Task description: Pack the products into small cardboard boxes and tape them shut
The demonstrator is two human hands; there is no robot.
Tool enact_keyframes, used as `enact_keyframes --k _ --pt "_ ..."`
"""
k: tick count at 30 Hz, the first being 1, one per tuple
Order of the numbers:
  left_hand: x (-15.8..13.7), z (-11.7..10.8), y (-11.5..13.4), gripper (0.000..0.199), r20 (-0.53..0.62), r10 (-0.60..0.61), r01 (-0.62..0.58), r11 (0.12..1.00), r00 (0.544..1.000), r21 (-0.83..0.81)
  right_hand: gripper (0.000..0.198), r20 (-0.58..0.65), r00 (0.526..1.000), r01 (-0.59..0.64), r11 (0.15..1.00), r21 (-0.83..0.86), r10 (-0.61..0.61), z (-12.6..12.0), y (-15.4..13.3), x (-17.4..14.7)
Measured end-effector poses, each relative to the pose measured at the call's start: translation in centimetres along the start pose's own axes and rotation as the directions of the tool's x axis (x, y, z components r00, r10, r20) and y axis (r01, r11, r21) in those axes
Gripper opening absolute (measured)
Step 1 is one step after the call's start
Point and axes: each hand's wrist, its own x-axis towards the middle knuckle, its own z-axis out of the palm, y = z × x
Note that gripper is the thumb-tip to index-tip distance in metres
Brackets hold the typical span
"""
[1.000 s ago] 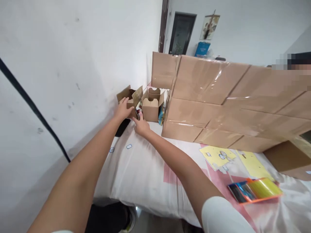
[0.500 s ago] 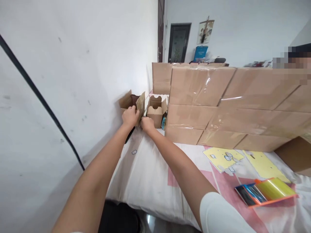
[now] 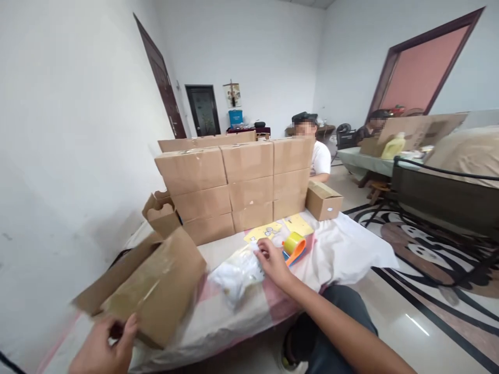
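An opened cardboard box (image 3: 167,291) lies tilted at the left of the bed-like surface, its flaps spread. At its near end is my left hand (image 3: 105,345), thumb against the cardboard and fingers curled at the corner; part of the grip is hidden. My right hand (image 3: 273,259) pinches the top of a clear plastic bag (image 3: 236,272) with whitish contents I cannot make out. Just beyond that hand sits a yellow tape roll (image 3: 293,243) on an orange-edged item.
Stacked cardboard boxes (image 3: 249,189) form a wall behind. A smaller open box (image 3: 161,215) stands left of the stack, a closed carton (image 3: 324,201) right of it. Yellow sheets (image 3: 298,225) lie in front. A co-worker in a white shirt (image 3: 322,157) is behind the stack; another person is farther right.
My view has swung right and back. The opened box is now nearer, away from its place by the wall. My right hand has left the box area and now holds the plastic bag.
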Motion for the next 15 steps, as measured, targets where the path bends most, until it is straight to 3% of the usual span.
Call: enact_keyframes --k 3,6,9,11,13,15 --pt "1.7 2.9 2.5 0.032 0.084 0.164 -0.168 0.985 0.983 0.036 0.027 -0.134 0.991 0.028 0.999 -0.018 -0.03 -3.1 1.2 -0.2" --pt "4.6 4.6 3.4 0.04 0.343 0.282 -0.308 0.951 0.896 0.023 0.026 -0.189 0.972 0.123 0.989 -0.078 -0.136 -3.0 2.1 -0.8" --pt "6.9 4.9 3.8 0.046 0.59 0.224 -0.3 0.954 0.776 0.032 0.022 -0.201 0.962 0.169 0.98 -0.103 -0.187 -1.8 3.1 -1.9" --pt "7.5 5.1 4.3 0.049 0.669 0.152 -0.272 0.959 0.727 0.078 0.023 -0.141 0.971 0.179 0.978 -0.109 -0.194 -1.2 3.7 -2.4" --pt "7.3 5.6 4.7 0.052 0.685 0.1 -0.266 0.953 0.722 0.142 0.025 -0.054 0.982 0.175 0.976 -0.127 -0.183 -1.1 4.0 -2.6" --pt "6.5 6.4 4.7 0.053 0.659 0.07 -0.257 0.947 0.749 0.191 0.026 0.025 0.988 0.153 0.978 -0.143 -0.151 -1.2 4.1 -2.7"
